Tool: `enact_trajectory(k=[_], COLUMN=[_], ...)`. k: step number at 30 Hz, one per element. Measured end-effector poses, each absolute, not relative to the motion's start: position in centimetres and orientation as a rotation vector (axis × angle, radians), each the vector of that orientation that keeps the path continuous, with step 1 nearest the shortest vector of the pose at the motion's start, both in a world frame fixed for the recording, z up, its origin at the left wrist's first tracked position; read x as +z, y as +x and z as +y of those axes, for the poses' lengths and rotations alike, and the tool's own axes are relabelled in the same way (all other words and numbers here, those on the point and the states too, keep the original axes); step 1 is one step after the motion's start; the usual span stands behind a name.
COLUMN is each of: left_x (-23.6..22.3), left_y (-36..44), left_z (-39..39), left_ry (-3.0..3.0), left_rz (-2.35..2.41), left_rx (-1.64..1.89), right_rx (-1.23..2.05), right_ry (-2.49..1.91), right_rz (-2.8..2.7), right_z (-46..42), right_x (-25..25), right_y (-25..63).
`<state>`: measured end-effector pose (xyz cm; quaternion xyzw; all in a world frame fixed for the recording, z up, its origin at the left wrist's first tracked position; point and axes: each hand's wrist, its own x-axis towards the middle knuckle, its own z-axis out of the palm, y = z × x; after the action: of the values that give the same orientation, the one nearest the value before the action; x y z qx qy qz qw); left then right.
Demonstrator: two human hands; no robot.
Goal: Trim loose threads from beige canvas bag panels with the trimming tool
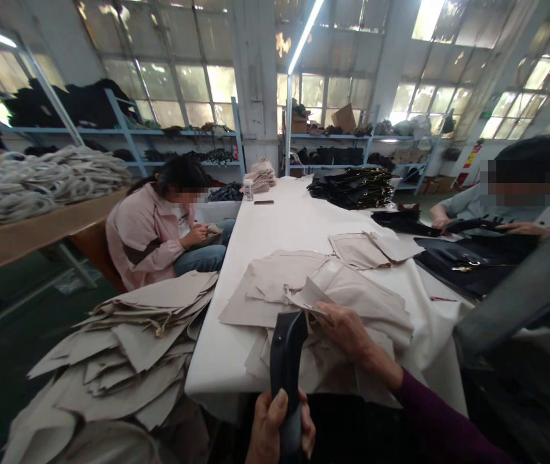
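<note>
Gripping a black tool [285, 354], the left hand [270, 422] in the head view holds its curved end up near a beige piece [310, 294], whose raised flap the right hand [347, 332] grasps over the counter [284, 222]. Which pieces are finished and which remain cannot be told. More beige panels [287, 264] overlap around it, crowding the spot; a beige pile [125, 361] lies left, a black stack [350, 190] farther back, and a grey post [521, 283] slants across the right.

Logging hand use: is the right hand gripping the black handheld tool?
No, the left hand grips the black handheld tool; the right hand holds beige fabric.
</note>
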<state>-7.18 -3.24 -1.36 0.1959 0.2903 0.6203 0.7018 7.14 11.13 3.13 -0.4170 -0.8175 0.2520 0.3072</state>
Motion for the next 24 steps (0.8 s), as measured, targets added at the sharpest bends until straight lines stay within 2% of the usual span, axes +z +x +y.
enact_trajectory(k=[2,10,19,24], left_x=[-1.6,-1.7,-2.8,-1.1], left_y=[-8.0,-8.8,-5.1,-3.9], left_z=[-3.8,-5.0,-3.8,-1.5], left_ry=[0.444,0.393,0.382,0.401], left_rz=[0.652,0.768,0.845,0.944], left_rx=[1.428,1.473,1.301,1.309], right_rx=[0.540,0.571,0.585,0.621], right_ry=[-1.138,-0.959,-0.986,-1.052], right_rz=[-2.258,-2.494,-2.154,-1.967], right_z=[9.6,8.9,8.9,8.5], right_x=[2.1,1.1,-1.5,-2.1], right_y=[6.6,7.8,8.2,8.3])
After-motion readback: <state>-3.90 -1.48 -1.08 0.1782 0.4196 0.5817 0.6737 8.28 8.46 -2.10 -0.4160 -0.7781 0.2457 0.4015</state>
